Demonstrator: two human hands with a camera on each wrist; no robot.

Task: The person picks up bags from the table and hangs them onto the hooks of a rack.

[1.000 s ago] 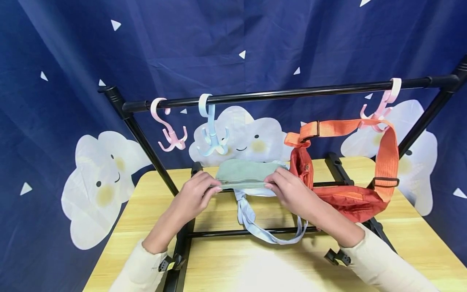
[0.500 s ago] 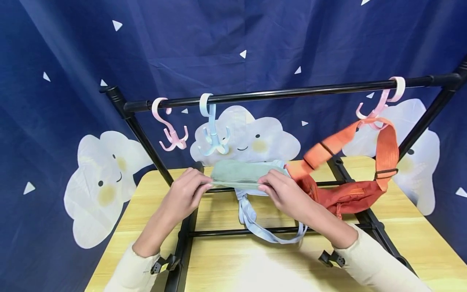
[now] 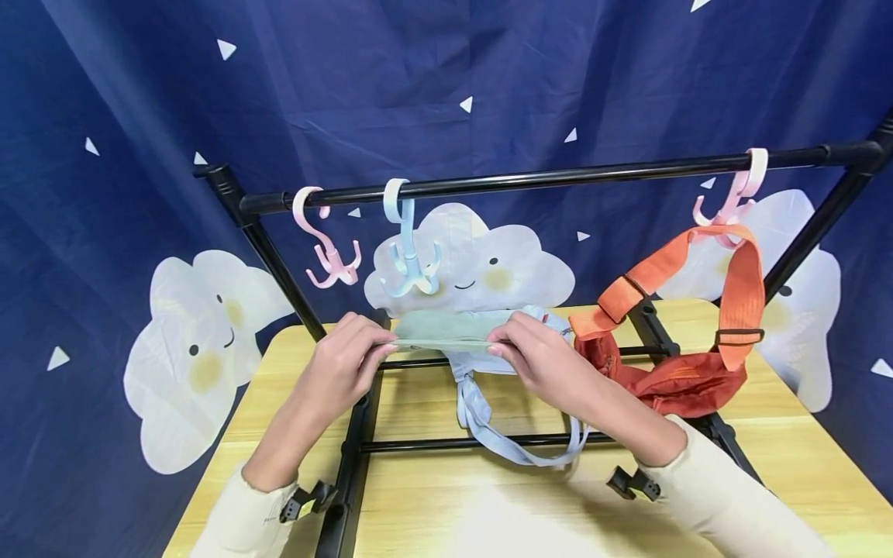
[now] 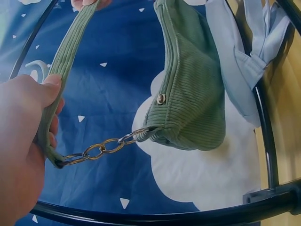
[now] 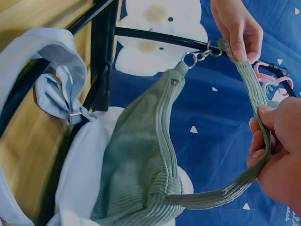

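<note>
A green corduroy shoulder bag (image 3: 425,324) hangs below its ribbed strap (image 5: 251,89), which is stretched between both hands. My left hand (image 3: 346,355) grips the strap near its left end, thumb on top. There, a metal chain (image 4: 101,149) links strap and bag. Toward the other end, my right hand (image 3: 536,350) pinches the strap with thumb and curled fingers. The bag's zipper (image 4: 161,98) is closed at the pull. Behind it lies a light blue bag (image 3: 481,363) with a knotted strap, over the rack's lower bars.
A black rack bar (image 3: 523,182) carries a pink hook (image 3: 335,267) and a light blue hook (image 3: 413,271) at left. A second pink hook (image 3: 731,209) at right holds a red bag (image 3: 698,384) by its orange strap (image 3: 743,291). Below is a wooden table (image 3: 432,496).
Both hands have shifted slightly left with the green bag, its strap still held between them. The red bag and its orange strap have swung and settled lower to the right.
</note>
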